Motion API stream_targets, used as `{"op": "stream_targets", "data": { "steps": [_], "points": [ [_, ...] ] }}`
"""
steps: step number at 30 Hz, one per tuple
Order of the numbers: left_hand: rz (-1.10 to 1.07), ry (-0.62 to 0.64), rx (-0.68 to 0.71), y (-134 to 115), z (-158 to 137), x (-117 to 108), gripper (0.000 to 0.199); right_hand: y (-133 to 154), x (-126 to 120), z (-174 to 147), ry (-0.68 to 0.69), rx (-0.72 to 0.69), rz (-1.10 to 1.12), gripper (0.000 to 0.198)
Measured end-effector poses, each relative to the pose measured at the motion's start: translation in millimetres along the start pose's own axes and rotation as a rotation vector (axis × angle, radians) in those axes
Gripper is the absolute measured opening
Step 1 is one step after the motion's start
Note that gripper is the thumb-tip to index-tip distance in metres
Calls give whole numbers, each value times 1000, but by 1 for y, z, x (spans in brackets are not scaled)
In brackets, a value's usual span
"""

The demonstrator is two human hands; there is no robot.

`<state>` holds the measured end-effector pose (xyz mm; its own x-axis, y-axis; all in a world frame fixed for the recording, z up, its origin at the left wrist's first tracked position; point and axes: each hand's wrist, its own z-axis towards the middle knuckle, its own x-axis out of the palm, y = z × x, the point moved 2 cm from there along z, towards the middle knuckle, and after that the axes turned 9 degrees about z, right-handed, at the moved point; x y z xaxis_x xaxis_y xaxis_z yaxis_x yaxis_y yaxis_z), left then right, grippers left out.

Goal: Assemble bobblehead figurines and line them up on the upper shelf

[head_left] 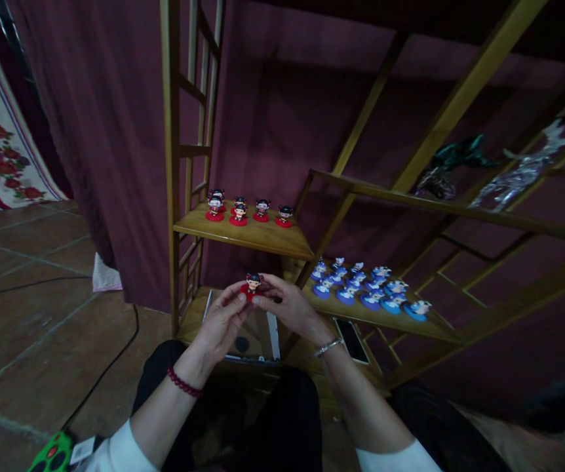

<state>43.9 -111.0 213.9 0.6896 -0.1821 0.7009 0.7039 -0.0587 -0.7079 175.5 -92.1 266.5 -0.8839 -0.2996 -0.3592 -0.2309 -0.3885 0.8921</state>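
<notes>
Between my two hands is a small doll figurine with black hair buns and a red round base, held upright in front of the shelf. My left hand pinches its base from the left, thumb on the near side. From the right, my right hand has its fingers closed on the same figurine. Just beyond and above, several similar red-based figurines stand on a small wooden shelf. Below my hands lies a shallow box with a brown inside, partly hidden by them.
Several blue-and-white figurines stand on a lower shelf at right. A phone lies below them. Shiny animal ornaments occupy the upper right shelf. A black cable and a green power strip are on the floor at left.
</notes>
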Motion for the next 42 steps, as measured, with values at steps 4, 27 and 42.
{"op": "stream_targets", "data": {
  "steps": [4, 27, 42],
  "points": [
    [26, 1, 9, -1, -1, 2, 28, 3, -1, 0, -15, -13, -23, 41],
    [255, -88, 109, -20, -12, 16, 34, 23, 0, -3, -58, -61, -46, 41],
    [537, -144, 281, -44, -5, 23, 30, 39, -5, 7, -134, -144, -90, 43]
  ]
}}
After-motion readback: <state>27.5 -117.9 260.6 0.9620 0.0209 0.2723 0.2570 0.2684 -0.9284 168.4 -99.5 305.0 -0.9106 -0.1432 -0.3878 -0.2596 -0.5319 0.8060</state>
